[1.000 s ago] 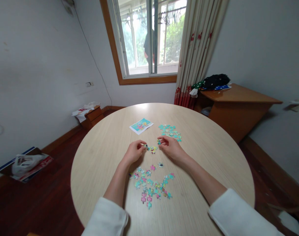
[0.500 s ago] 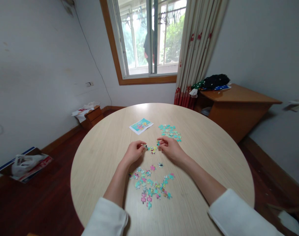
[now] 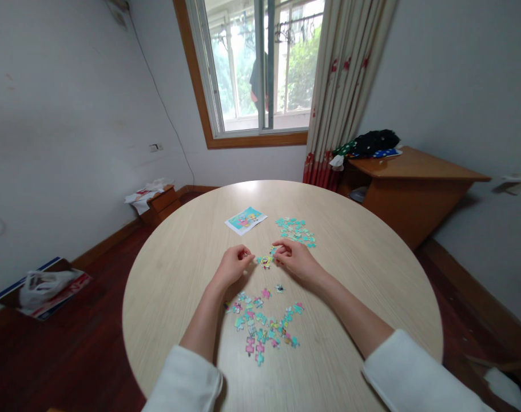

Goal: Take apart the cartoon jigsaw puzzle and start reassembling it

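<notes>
On the round wooden table [image 3: 178, 274], my left hand [image 3: 233, 265] rests with fingers curled and thumb and forefinger pinched; what they hold is too small to make out. My right hand [image 3: 295, 258] pinches a puzzle piece at the edge of a small joined yellow cluster [image 3: 266, 261] lying between both hands. A scatter of loose pink and teal puzzle pieces [image 3: 264, 323] lies nearer to me. A second group of teal pieces [image 3: 295, 229] sits beyond my right hand. The reference picture [image 3: 245, 220] lies flat further back.
A wooden desk [image 3: 414, 183] with dark clothes on it stands at the right by the curtain [image 3: 346, 86]. A small box [image 3: 159, 200] and a plastic bag on cardboard [image 3: 41, 286] sit on the dark wood floor at the left.
My right hand has brought its piece down left against the yellow cluster. My left hand's dark piece no longer shows at its fingertips.
</notes>
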